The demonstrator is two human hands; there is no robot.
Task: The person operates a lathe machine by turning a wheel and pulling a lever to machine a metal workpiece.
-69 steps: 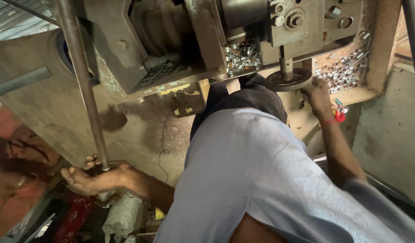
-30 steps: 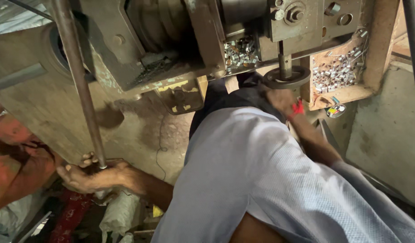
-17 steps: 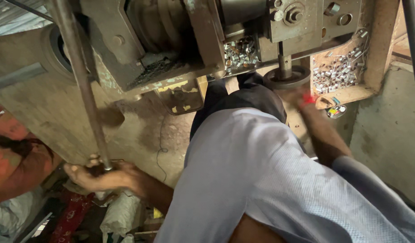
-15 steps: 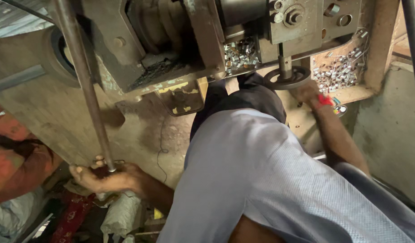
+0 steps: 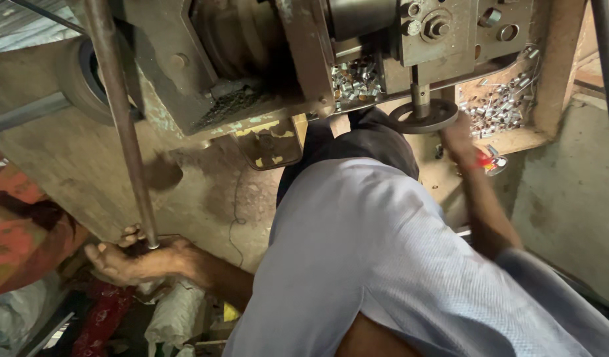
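My left hand [image 5: 129,258] is low on the left, with its fingers curled around the foot of a long steel rod [image 5: 119,125] that rises to the top of the view. My right hand [image 5: 458,139] is raised to the right edge of a round metal disc [image 5: 424,116] hanging on a short spindle under the heavy grey machine [image 5: 265,59]. That hand is blurred, so its grip is unclear. A small red item [image 5: 484,160] shows beside its wrist. My light blue shirt [image 5: 370,264] fills the middle.
A wooden tray [image 5: 516,135] behind the disc holds several small shiny metal pieces [image 5: 499,106]. More of them lie in the machine [image 5: 354,76]. A person in orange and red cloth [image 5: 20,225] is at the left edge. White sacks and clutter [image 5: 175,314] lie below.
My right hand dipped below the disc, then came back up to its right edge. My left hand has stayed at the foot of the rod.
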